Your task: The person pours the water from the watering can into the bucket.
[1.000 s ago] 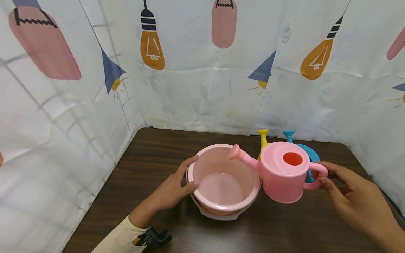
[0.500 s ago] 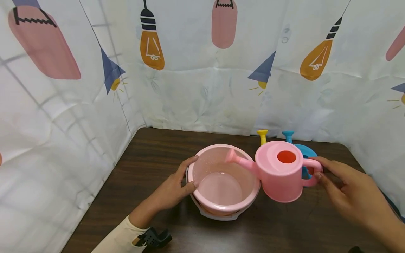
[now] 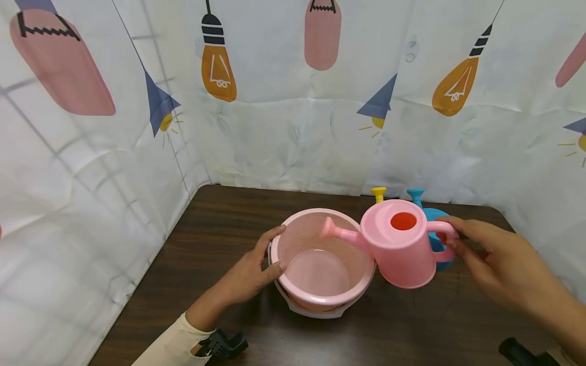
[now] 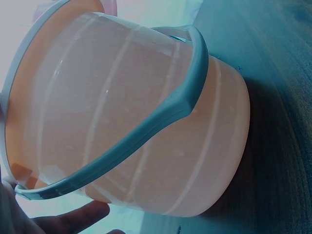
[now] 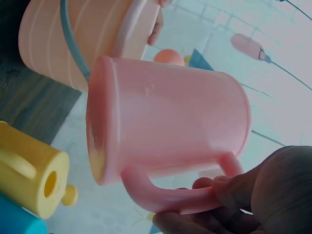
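So the pink bucket (image 3: 326, 299) is standing on the bench (image 3: 229, 244), and the left hand (image 3: 254, 272) has it by the left rim, thumb over the edge and a finger down the outside wall. Looks like a steadying hold, not a hard clamp. The right hand (image 3: 508, 264) has the pink watering can (image 3: 400, 251) by its handle, thumb on one side, fingers curled round the other. That can looks lifted, just right of the bucket and leaning a bit toward it, with the spout (image 3: 345, 235) poking over the bucket's right rim. Can't tell whether it's touching. Off to the bucket's far right there's a yellow watering can (image 5: 36, 170) and a blue watering can (image 3: 437, 223).

What'd worry me is the handle grip: it's out at the end and the handle's smooth, so if there's weight in the can (can't see what's in it, fwiw) it might twist and drop nose first. Then the body could whack the bucket's right rim, and with only the left side held, the bucket could scoot or tip. Drift the can away from the bucket and any drips hit the bench instead. Tip it too steeply and the red hole on top could slop over. Swinging it back carelessly might also topple the other two.
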`<state>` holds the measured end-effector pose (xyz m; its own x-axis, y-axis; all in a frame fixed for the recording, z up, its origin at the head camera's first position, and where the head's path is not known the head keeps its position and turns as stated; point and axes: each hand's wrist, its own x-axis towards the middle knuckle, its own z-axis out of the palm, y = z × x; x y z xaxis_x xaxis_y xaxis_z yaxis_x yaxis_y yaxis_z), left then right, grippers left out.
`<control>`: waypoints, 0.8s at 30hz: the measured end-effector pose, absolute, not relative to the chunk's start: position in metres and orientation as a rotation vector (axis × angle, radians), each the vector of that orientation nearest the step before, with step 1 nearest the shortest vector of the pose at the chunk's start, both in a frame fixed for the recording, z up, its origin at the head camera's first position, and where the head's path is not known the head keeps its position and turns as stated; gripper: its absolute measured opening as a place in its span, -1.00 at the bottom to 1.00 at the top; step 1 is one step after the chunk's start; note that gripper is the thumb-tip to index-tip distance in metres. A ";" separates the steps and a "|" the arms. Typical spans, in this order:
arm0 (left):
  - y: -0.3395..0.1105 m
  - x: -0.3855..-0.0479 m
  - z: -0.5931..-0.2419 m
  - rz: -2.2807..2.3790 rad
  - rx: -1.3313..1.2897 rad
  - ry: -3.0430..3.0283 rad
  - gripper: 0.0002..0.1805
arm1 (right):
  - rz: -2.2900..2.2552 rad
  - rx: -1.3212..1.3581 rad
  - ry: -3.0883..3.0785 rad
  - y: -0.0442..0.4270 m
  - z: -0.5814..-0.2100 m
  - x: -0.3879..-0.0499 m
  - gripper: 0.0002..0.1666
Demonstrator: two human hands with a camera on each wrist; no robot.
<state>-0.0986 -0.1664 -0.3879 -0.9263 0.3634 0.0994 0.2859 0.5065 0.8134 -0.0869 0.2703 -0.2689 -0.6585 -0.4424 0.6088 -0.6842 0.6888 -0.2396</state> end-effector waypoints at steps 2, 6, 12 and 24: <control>-0.166 -0.099 -0.388 1.407 0.575 2.655 -0.20 | 0.632 0.894 -2.360 0.270 -0.268 -0.089 -0.79; -0.166 -0.099 -0.387 1.408 0.580 2.660 -0.20 | 0.639 0.939 -2.327 0.268 -0.266 -0.092 -0.65; -0.166 -0.099 -0.386 1.404 0.562 2.652 -0.20 | 0.590 0.925 -2.367 0.265 -0.260 -0.093 -0.75; -0.166 -0.098 -0.386 1.410 0.560 2.649 -0.21 | 0.503 1.011 -2.387 0.259 -0.247 -0.097 -0.52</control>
<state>-0.0978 -0.1659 -0.3864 -0.9288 0.3587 0.0925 0.2771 0.5071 0.8161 -0.0966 0.2588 -0.2473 -0.6022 -0.5578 0.5711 -0.7410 0.6569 -0.1397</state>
